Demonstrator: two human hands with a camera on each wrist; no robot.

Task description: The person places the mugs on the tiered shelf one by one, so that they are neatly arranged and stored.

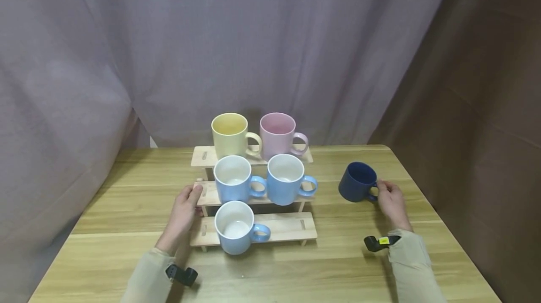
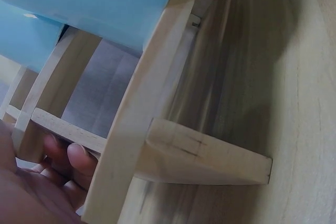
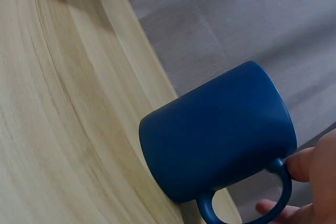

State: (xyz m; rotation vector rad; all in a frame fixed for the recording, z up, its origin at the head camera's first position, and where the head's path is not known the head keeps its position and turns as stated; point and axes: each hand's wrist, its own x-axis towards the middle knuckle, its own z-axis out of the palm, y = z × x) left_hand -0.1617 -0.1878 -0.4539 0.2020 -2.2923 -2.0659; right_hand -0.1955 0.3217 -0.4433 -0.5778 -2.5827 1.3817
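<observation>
My left hand (image 1: 181, 216) grips the left end of the middle tier of a three-tier wooden rack (image 1: 279, 228). In the left wrist view, its fingers (image 2: 79, 158) curl under the wooden board. Over to the right, my right hand (image 1: 393, 203) pinches the handle of a dark blue mug (image 1: 354, 186) between thumb and fingers. That mug tilts a little, close over the table. Light blue mugs stand on the rack: one (image 1: 231, 243) on the bottom tier at left, two on the middle tier, a left one (image 1: 230, 193) and a right one (image 1: 282, 193).
On the top tier are a yellow mug (image 1: 228, 142) and a pink mug (image 1: 274, 142), handles to the right. The wooden table (image 1: 304, 275) carries the rack. Grey curtains (image 1: 253, 40) hang behind the table, and a brown curtain (image 1: 486, 129) hangs along its right side.
</observation>
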